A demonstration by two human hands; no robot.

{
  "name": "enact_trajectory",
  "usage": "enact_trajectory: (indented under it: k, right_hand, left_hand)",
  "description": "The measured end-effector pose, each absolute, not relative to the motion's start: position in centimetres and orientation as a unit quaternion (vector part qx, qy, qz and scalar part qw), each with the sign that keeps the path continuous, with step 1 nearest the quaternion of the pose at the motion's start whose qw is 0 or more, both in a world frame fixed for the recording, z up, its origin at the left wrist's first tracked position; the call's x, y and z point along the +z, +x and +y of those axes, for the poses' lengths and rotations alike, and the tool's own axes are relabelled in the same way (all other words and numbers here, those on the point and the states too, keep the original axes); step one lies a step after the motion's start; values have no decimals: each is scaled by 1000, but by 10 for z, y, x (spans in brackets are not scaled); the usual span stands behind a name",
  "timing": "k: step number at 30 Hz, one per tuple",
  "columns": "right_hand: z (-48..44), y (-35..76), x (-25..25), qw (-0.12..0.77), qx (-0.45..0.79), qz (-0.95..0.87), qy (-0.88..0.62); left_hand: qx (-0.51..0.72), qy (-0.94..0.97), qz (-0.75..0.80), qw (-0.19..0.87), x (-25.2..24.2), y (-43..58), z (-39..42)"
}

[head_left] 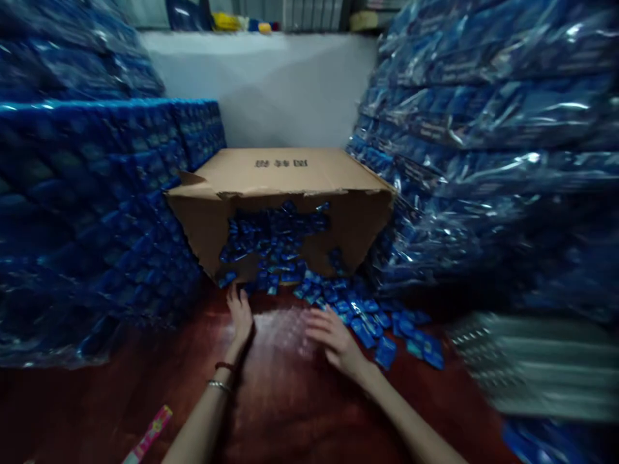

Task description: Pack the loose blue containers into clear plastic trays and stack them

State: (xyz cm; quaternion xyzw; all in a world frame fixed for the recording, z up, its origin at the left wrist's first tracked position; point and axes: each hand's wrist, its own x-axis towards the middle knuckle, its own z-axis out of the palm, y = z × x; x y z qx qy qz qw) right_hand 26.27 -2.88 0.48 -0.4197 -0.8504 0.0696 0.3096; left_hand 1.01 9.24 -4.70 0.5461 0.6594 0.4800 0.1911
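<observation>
A cardboard box (285,174) lies on its side with its open end facing me. Small blue packets (275,248) fill part of it, and more loose blue packets (362,316) spill out to the right on the dark red table (271,412). My left hand (239,316) is near the box's lower left edge, fingers stretched out, holding nothing I can see. To the right, my right hand (336,338) is beside the spilled packets with its fingers apart and blurred. Between the hands is a pale, shiny, bumpy patch; whether it is clear plastic or a reflection, I cannot tell.
Tall stacks of blue packets (87,238) rise on the left. Plastic-wrapped blue stacks (483,154) stand on the right. A grey ridged tray (556,367) lies at the right edge. A pink and yellow strip (149,435) lies at the front left. Behind is a white wall (290,90).
</observation>
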Motion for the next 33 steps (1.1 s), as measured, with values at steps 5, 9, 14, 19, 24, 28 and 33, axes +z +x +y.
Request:
enact_trajectory:
  k: [5,9,14,19,24,28,33]
  right_hand:
    - [-120,257,-25,192,139,-868,-435]
    - [-115,319,-23,259,26,-760,-595]
    - [-78,420,-21,327,-54,-379,-864]
    - [-59,410,-33,330,-4,-412,-849]
    - [-52,331,-44,363,-3,-436,-823]
    - [-36,274,-48,382,-5,-458,-802]
    - [-10,249,-40,379,16,-522,-764]
  left_hand:
    - [470,573,642,194,-49,10,94]
    - [433,597,649,188,-45,14,91]
    - [390,590,679,197,-42,19,92]
    - [381,617,660,193,-47,18,96]
    - [376,637,645,194,-47,16,96]
    - [404,625,637,202,-45,16,94]
    - [431,602,634,224,-45,15,93]
